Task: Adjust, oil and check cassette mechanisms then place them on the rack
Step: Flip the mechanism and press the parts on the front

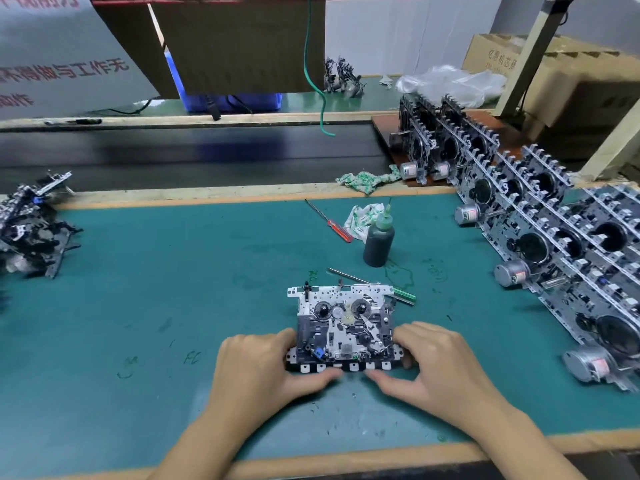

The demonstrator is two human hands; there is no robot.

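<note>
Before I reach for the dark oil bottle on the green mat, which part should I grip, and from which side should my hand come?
Grip the wide round body of the oil bottle, below its green nozzle, which is thin and tilted. The bottle stands upright, so come from the near side at body height, probably with the right hand. A cloth and the red-handled screwdriver crowd its far-left side.

A metal and black cassette mechanism (344,327) lies flat, reels up, between both grips, with an oil bottle (378,242) beyond them.
</note>
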